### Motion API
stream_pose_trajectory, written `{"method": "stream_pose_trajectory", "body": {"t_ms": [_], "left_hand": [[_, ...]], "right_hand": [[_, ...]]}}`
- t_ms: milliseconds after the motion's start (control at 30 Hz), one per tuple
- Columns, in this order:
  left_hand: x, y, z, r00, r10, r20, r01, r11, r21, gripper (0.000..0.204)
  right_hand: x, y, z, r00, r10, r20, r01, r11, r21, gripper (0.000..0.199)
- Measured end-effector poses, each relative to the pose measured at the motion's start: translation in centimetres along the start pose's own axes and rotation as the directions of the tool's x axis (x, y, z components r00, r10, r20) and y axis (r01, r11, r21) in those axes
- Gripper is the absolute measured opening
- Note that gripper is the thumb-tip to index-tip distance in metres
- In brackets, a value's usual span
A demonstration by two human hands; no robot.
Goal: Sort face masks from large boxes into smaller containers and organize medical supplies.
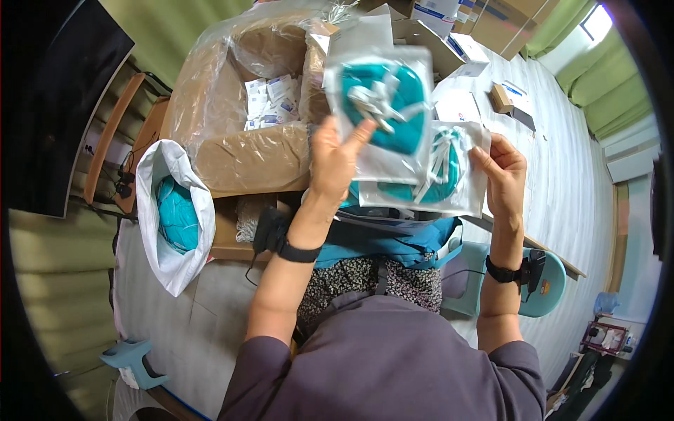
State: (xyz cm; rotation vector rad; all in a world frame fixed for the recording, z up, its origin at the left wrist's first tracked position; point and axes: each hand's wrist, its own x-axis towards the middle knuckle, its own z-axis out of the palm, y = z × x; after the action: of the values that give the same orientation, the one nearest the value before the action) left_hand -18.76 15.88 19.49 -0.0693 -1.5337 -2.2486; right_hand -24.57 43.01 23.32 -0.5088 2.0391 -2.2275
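My left hand (335, 160) is closed on the lower left edge of a clear packet (407, 133), thumb on top. Inside it lie a teal fabric piece and a bundle of white cords; motion blurs it slightly. My right hand (507, 172) pinches the right edge of a second, similar packet (474, 193), which has white cords over teal fabric. The first packet is raised above the second and partly covers it. More teal material shows beneath them, mostly hidden.
A plastic-lined carton (253, 158) with small white packets (270, 102) stands ahead left. Left of it, a white sack (149, 203) holds teal pieces (177, 214). White boxes (469, 55) lie at the far right. Light teal stools (463, 284) stand beside me.
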Motion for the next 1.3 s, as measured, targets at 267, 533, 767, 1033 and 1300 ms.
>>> {"method": "stream_pose_trajectory", "body": {"t_ms": [267,533,767,1033,1300], "left_hand": [[-1.5,6.6,1.8,0.583,0.574,0.575,-0.704,0.005,0.71,0.03],[-3.6,3.0,3.5,0.608,0.402,0.684,-0.724,-0.074,0.686,0.036],[-3.1,7.7,3.5,0.743,0.221,0.632,-0.655,0.437,0.617,0.049],[-2.0,6.8,3.0,0.84,0.019,0.542,-0.498,0.421,0.758,0.058],[-2.5,8.4,3.1,0.514,0.486,0.707,-0.724,-0.196,0.661,0.026]], "right_hand": [[-0.1,1.3,-0.7,0.998,-0.001,-0.059,-0.001,1.0,-0.029,0.018],[-0.4,0.7,0.5,1.0,-0.023,-0.019,0.025,0.995,0.096,0.019],[-0.2,0.1,-0.6,0.986,-0.14,-0.093,0.132,0.988,-0.08,0.016],[-2.4,-1.5,1.1,0.929,-0.169,0.329,0.224,0.965,-0.136,0.028],[-2.3,-0.8,0.2,0.995,-0.08,-0.057,0.086,0.992,0.095,0.079]]}}
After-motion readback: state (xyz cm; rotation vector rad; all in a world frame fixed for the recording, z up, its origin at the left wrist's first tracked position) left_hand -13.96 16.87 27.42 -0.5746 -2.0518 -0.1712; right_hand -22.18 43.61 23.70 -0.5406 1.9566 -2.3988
